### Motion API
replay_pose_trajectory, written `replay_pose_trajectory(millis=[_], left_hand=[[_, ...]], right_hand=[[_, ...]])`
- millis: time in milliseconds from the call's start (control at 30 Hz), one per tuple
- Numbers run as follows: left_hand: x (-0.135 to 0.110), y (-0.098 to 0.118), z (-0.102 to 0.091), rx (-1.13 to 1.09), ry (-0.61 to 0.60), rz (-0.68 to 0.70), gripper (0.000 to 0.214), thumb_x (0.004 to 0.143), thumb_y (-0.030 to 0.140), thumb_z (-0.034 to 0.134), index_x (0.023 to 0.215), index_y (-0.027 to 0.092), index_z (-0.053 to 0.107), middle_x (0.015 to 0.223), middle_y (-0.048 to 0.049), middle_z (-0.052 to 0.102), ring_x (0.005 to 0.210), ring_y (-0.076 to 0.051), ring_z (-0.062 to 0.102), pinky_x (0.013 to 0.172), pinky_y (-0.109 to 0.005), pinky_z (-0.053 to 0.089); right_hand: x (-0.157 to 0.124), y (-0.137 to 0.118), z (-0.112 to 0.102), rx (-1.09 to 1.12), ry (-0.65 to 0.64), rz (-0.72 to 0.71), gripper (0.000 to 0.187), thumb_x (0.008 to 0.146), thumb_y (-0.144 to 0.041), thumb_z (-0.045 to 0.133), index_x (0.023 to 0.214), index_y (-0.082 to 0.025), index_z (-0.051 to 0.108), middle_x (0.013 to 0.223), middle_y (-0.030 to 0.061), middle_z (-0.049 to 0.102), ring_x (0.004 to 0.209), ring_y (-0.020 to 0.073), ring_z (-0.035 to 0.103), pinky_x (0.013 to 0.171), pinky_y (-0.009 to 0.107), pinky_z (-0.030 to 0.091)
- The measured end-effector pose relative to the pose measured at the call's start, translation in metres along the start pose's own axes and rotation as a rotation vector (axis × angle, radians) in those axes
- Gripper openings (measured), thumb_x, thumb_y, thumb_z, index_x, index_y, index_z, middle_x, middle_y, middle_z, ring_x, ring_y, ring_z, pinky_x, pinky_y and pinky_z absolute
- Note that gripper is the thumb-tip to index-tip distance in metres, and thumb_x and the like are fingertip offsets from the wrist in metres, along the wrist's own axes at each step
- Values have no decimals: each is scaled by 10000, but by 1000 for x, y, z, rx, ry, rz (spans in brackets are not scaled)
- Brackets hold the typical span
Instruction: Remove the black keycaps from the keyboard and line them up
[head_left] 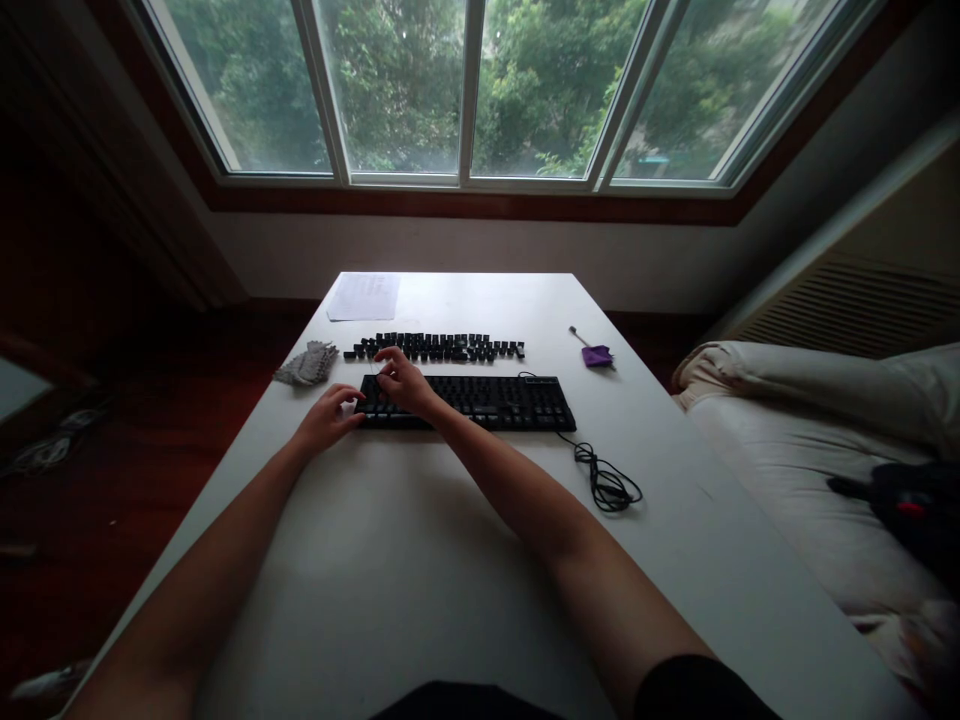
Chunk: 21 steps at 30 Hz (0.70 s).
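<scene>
A black keyboard [495, 402] lies across the white table in front of me. My left hand [330, 416] grips its left end, with finger and thumb at the edge. Over the keyboard's left part, my right hand [405, 384] is bent with its fingers drawn together. A thin, faint line shows by those fingertips, too small to name. Just behind the keyboard, several loose black keycaps [442, 347] are laid out in rows. The spot under my right fingers is partly hidden.
A crumpled grey cloth [309, 363] lies at the left edge, and a paper sheet [364, 297] at the far left corner. To the right are a purple cloth item [598, 356], a small thin brush-like tool [578, 334] and the coiled cable [611, 488]. A cushioned seat [765, 460] stands right of the table.
</scene>
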<state>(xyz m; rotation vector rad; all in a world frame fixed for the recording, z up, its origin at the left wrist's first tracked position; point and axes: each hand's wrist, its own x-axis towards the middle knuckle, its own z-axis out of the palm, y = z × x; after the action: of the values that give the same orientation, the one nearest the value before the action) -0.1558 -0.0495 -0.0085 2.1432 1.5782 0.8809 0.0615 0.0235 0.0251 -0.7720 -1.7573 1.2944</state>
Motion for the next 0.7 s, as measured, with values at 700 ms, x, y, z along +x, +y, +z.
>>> replay_pose_trajectory(millis=[700], left_hand=[[3,-16,-3,-22,-24,-19,307,871,475,633,1018,219,718,1082,-68,661,854,-188,603,705,-294,493]], right_hand=[[7,8,10,-147,30,51,187,949,-380,590,933,-199,637,810,-15,692,707,137,608,678,237,469]])
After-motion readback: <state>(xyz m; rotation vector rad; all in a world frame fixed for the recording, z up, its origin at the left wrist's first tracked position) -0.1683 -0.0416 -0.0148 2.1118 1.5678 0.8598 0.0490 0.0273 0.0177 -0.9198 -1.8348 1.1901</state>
